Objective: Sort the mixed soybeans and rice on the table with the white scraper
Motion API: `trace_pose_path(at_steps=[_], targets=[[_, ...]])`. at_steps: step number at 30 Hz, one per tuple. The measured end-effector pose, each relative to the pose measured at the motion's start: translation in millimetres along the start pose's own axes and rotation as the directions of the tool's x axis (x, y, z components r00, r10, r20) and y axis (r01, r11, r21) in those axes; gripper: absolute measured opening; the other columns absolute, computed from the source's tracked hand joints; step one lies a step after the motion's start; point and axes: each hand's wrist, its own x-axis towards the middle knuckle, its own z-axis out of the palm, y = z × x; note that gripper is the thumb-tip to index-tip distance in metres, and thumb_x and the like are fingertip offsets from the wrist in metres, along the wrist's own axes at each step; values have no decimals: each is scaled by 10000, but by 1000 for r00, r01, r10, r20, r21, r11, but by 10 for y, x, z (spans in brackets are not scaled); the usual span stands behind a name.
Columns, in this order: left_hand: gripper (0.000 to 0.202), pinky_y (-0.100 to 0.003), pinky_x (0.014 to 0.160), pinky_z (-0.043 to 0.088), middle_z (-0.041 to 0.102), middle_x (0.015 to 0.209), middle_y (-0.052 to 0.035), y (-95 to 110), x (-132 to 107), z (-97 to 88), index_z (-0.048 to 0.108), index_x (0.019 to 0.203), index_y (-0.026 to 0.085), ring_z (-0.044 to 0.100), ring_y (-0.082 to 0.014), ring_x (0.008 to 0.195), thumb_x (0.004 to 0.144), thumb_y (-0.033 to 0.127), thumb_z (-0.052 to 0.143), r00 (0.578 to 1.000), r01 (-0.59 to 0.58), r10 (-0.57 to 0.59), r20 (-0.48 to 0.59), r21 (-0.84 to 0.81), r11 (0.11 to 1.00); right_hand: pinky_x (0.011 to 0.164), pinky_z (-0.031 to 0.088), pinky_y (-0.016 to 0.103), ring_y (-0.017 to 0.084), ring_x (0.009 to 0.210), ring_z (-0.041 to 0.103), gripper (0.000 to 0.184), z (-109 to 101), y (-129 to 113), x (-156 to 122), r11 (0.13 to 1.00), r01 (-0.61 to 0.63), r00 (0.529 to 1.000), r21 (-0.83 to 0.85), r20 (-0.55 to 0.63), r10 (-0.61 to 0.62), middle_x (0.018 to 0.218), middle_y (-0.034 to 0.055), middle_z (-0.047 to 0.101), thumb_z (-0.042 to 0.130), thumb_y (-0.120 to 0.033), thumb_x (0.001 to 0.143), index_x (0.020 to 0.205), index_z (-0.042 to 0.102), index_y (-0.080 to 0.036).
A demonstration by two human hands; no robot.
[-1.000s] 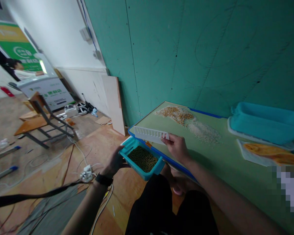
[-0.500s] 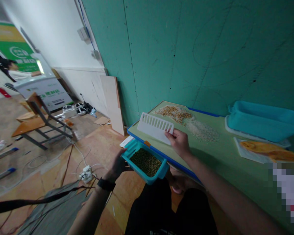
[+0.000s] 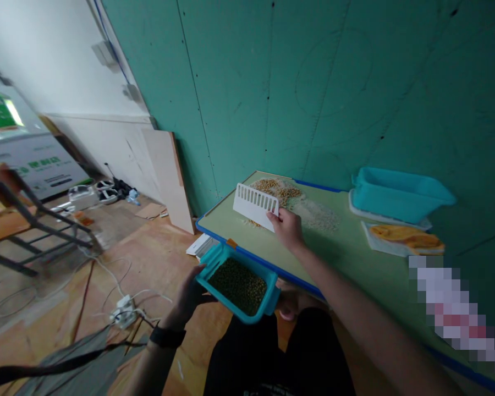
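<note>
My left hand (image 3: 192, 291) grips the left end of a small teal plastic basin (image 3: 268, 308), held just below the front edge of the table. Inside lie small dark green beans (image 3: 235, 283), with paler ones to the right. A white plastic plate with a row of slots (image 3: 251, 212) is pinched by its right end in my right hand (image 3: 287, 226). It stands tilted over the tabletop, in front of a heap of yellow beans (image 3: 278, 190) and white rice-like grains (image 3: 319, 214). A few yellow beans (image 3: 253, 223) show by the plate's lower edge.
On the right of the pale green table (image 3: 342, 269), a larger teal bin (image 3: 400, 195) sits on a white lid or tray. In front of it lies a yellow-orange cloth-like item (image 3: 406, 236). A green wall (image 3: 239, 110) closes the back. Cables and a power strip (image 3: 124, 312) lie on the floor.
The view has swung to the right. My right hand has tipped the slotted plate more upright and lower to the table, and some beans now show beneath it. My left hand still holds the basin.
</note>
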Motion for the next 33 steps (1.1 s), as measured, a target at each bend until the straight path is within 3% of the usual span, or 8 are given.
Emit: trace_pose_path(at_steps=[3,11,14,19,24,33], targets=[[396,-543,792,689,775,837,-84,-5,79,-57,738,1019,231,793,-387,934,811,562,802,999,18,-18,38,12,1000,605,387,266,199,644,672,279,9,-17,-6,1000,-3,1000,-3,27,3,700,71,757,652,-343,968,724,659,-207],[556,-562,807,690,790,933,-51,-103,233,-229,684,1217,270,811,-363,901,782,579,842,993,-16,19,116,-29,999,598,342,283,194,610,624,280,36,-16,-24,1000,25,1000,-10,2,-25,693,72,747,618,-357,966,719,631,-224],[589,-552,755,689,804,942,-70,-112,225,-214,649,1264,249,801,-349,845,810,589,808,992,-57,58,112,-14,998,600,337,285,195,613,622,275,37,-26,-26,999,23,1000,-37,6,-23,704,75,752,621,-351,970,729,643,-222],[666,-563,723,681,823,978,-87,-94,186,-187,623,1253,256,789,-347,800,707,536,883,990,-74,77,121,-34,997,597,321,294,201,623,629,273,35,-47,-27,997,21,1000,-80,5,-21,727,86,768,630,-336,983,737,657,-219],[559,-520,663,678,814,905,-93,1,89,-64,646,1180,230,768,-327,768,748,546,804,998,-38,39,39,-19,999,605,328,295,210,636,652,266,36,-56,-37,996,31,999,-85,13,-30,734,85,772,633,-320,988,742,664,-223],[436,-470,638,674,810,867,-88,90,0,76,675,1128,222,752,-304,751,817,522,731,1000,-4,4,-3,10,1000,625,354,294,233,699,716,262,45,-75,-59,992,50,998,-115,30,-47,788,117,802,624,-334,1005,780,687,-214]])
